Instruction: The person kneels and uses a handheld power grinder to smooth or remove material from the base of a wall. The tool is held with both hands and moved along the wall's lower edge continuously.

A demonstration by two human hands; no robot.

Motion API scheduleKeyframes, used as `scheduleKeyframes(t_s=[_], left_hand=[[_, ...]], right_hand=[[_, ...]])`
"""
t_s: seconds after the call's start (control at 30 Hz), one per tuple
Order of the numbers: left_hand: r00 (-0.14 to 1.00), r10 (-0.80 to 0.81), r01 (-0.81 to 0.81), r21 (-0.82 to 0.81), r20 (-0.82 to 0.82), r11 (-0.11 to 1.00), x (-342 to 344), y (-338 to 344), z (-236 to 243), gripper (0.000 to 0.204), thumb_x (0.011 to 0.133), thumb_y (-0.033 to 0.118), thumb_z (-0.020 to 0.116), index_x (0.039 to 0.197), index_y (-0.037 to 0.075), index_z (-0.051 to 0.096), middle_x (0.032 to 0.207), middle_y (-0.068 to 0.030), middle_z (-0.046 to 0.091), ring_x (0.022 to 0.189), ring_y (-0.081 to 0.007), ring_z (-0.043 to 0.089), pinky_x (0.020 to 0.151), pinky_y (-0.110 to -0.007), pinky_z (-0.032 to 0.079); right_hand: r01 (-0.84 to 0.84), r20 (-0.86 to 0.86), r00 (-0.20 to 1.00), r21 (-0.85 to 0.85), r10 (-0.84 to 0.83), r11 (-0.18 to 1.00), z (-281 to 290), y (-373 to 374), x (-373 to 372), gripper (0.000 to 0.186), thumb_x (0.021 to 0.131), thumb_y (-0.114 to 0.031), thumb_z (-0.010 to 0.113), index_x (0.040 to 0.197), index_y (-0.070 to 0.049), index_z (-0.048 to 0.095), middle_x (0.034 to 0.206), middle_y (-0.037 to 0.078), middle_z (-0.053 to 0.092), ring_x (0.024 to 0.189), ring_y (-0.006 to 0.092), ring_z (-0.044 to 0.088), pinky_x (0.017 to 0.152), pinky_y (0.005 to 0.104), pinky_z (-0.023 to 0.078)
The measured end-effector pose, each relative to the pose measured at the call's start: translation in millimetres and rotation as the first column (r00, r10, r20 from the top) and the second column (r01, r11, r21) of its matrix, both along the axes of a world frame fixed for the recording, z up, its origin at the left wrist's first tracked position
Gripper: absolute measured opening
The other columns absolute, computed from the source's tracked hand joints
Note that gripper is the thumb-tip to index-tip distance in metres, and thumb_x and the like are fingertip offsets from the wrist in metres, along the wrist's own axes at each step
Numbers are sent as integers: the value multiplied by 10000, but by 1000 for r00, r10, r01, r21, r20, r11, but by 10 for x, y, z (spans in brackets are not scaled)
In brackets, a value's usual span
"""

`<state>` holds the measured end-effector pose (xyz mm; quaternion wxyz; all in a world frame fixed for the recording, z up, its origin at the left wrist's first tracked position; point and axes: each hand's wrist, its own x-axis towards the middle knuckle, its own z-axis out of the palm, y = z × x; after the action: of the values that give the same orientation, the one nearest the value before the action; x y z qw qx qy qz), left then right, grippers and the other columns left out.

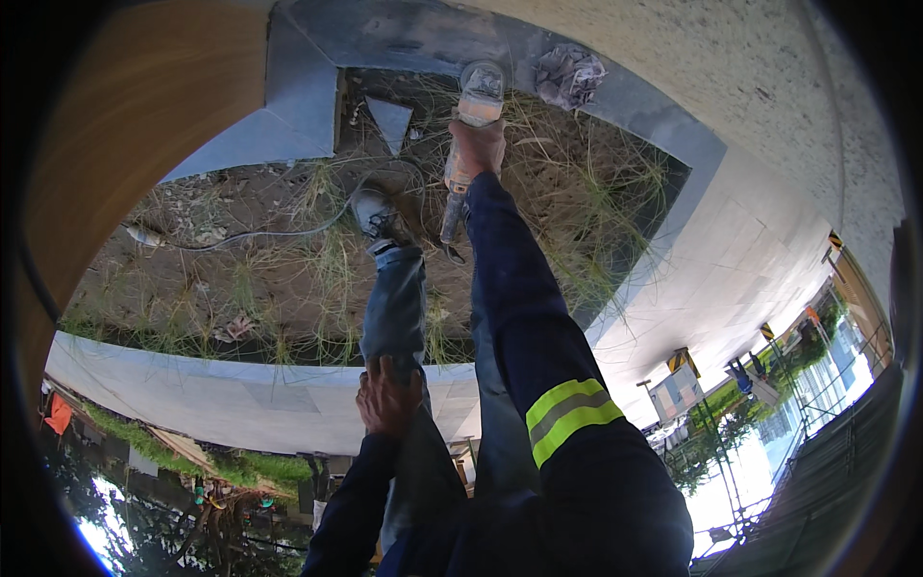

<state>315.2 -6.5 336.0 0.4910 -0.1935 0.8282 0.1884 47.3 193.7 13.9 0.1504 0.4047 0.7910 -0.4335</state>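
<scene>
My right arm reaches straight out, and my right hand [477,146] is wrapped round the body of an orange angle grinder [480,108]. The grinder's round head lies against the grey stone edging [413,46] at the far side of a planting bed. Its dusty dark tail end points back toward me. Whether the disc is turning cannot be seen. Lower down, my left hand [388,399] rests on my left knee, fingers laid over the jeans, holding nothing. A crumpled greyish cloth or paper [569,77] sits on the edging right of the grinder.
My left shoe [377,213] stands in the soil bed [279,279] among tufts of thin grass. A grey cable [260,234] runs across the soil past the shoe. A triangular slab offcut [390,123] lies left of the grinder. Pale paving [711,260] extends to the right.
</scene>
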Motion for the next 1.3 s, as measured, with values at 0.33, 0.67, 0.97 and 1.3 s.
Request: scheduleKeyframes(t_s=[0.33, 0.67, 0.97, 1.3], left_hand=[[1000, 12, -11, 26, -18, 1000, 65, 45, -17, 534, 897, 414, 741, 1221, 15, 597, 1252, -257, 604, 1058, -490, 645, 850, -620, 535], [999, 1, 0, 20, -38, 1000, 46, 78, -40, 527, 887, 406, 755, 1210, 19, 599, 1243, -250, 604, 1041, -480, 650, 828, -614, 542], [998, -26, 24, -43, -63, 999, 107, 63, 14, 506, 896, 393, 752, 1203, 20, 602, 1234, -242, 599, 1040, -469, 652, 831, -611, 544], [1000, -7, 7, -10, 10, 1000, 24, 36, 3, 539, 895, 410, 756, 1240, 24, 607, 1235, -254, 618, 1046, -472, 659, 847, -594, 547]], right_hand=[[52, 29, 998, 84, -54, 995, -163, 329, 56, 742, 667, -353, 865, 1230, 32, 574, 1143, 250, 749, 1083, 437, 732, 954, 513, 561], [36, -81, 996, -11, -36, 999, -230, 108, 129, 725, 673, -330, 858, 1232, 27, 568, 1134, 240, 755, 1078, 439, 734, 955, 514, 559], [23, 50, 998, 39, -25, 999, -66, 279, 161, 732, 671, -329, 861, 1233, 32, 561, 1140, 231, 746, 1092, 426, 730, 947, 510, 560], [-6, 15, 1000, -20, 7, 1000, -92, -35, 89, 737, 662, -343, 852, 1233, 30, 574, 1138, 255, 754, 1087, 436, 732, 933, 515, 567]])
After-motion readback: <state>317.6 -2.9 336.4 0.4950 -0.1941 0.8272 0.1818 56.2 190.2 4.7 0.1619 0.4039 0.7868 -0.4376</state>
